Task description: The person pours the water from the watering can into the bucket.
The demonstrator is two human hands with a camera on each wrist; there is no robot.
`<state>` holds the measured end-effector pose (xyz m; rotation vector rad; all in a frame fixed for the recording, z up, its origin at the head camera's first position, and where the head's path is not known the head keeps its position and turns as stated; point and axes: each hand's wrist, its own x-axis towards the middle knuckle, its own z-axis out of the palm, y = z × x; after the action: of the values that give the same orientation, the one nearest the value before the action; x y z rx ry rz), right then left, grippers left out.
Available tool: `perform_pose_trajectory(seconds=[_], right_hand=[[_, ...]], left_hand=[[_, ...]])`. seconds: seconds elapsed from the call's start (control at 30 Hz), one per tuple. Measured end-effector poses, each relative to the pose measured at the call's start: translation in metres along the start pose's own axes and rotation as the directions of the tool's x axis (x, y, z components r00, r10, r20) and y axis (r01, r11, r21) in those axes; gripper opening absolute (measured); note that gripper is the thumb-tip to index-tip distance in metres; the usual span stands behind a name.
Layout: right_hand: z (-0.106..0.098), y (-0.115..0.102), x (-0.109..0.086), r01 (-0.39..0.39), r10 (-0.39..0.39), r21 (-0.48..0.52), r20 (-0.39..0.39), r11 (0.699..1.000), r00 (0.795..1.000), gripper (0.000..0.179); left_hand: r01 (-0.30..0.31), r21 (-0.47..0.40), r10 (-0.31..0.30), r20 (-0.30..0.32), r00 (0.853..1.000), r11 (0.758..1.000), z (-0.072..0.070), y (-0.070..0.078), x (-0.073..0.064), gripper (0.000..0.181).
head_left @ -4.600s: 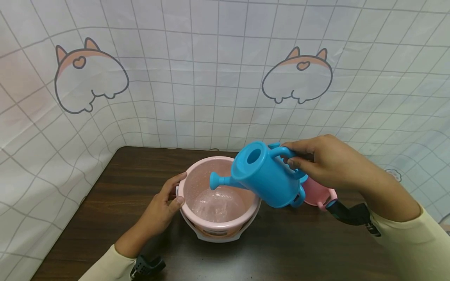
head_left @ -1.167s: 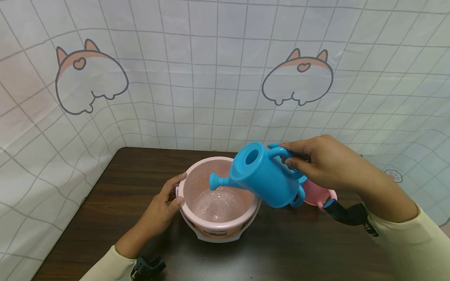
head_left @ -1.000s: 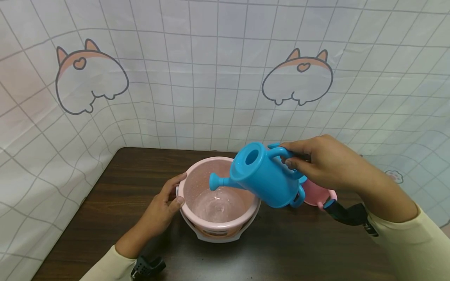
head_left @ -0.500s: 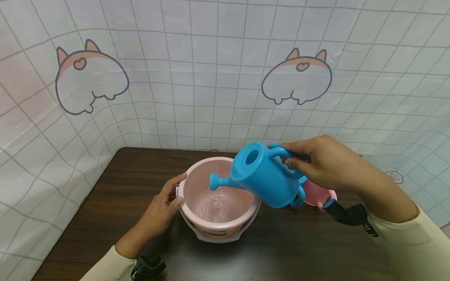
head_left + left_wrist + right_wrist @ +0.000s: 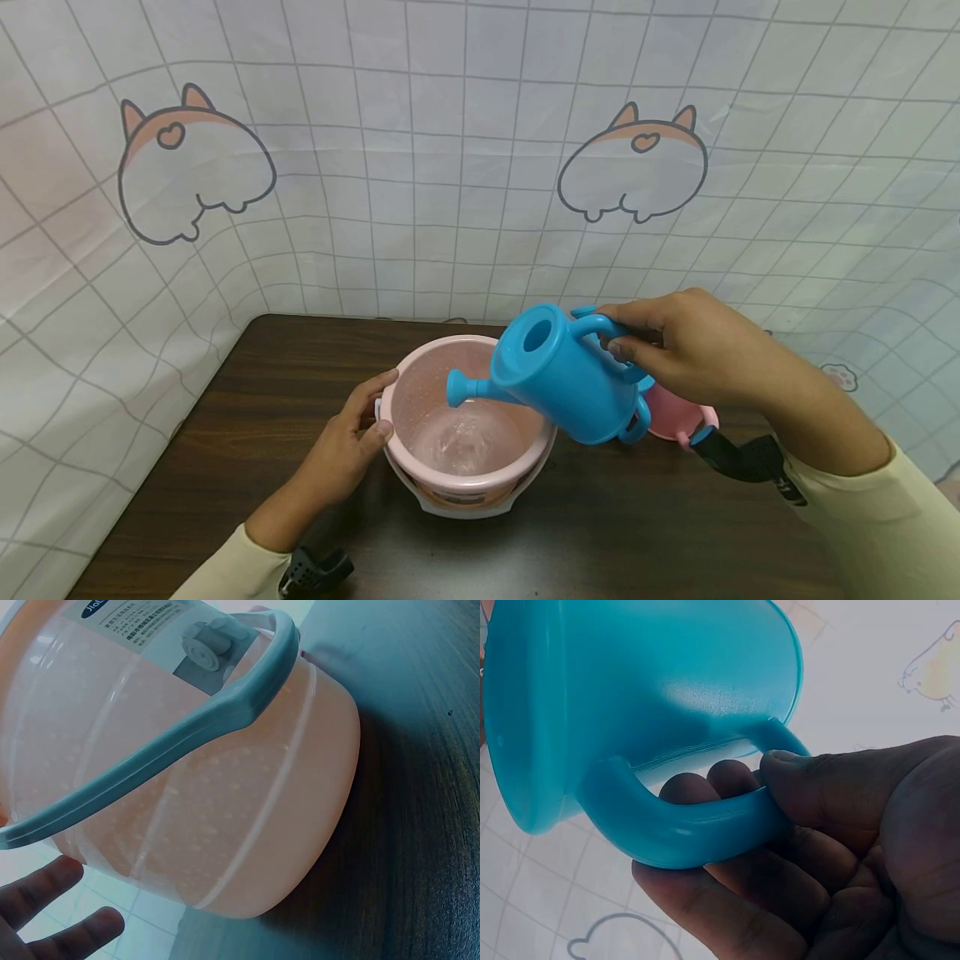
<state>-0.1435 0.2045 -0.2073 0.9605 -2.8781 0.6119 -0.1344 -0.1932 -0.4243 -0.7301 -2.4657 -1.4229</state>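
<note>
In the head view a pale pink bucket [image 5: 465,479] stands on the table with its handle lowered. Water lies in its bottom, rippled and splashing. My left hand [image 5: 348,446] holds the bucket's left side, index fingertip and thumb at the rim; in the left wrist view two fingers [image 5: 75,936] extend beside the wall. My right hand [image 5: 693,346] grips the curved handle of a blue watering can [image 5: 566,387], thumb on one side and fingers wrapped beneath, as the right wrist view shows. The can tilts left, its spout [image 5: 468,387] over the bucket's opening.
A pink container [image 5: 671,408] with a small handle stands on the dark wooden table [image 5: 637,517], partly hidden behind the can. A blue loop [image 5: 637,422] shows beside it. A white gridded curtain [image 5: 450,167] hangs behind and around the table.
The water ripples shift inside the bucket. Both hands, the bucket and the tilted watering can stay nearly where they were.
</note>
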Motion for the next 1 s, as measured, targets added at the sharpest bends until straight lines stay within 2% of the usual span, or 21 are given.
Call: perform_pose_trajectory(seconds=[1.0], right_hand=[[0.0042, -0.0086, -0.0002, 0.028, -0.028, -0.001, -0.036, 1.0, 0.999, 0.042]], left_hand=[[0.007, -0.009, -0.006, 0.014, 1.0, 1.0, -0.0034, -0.0003, -0.0029, 0.056]])
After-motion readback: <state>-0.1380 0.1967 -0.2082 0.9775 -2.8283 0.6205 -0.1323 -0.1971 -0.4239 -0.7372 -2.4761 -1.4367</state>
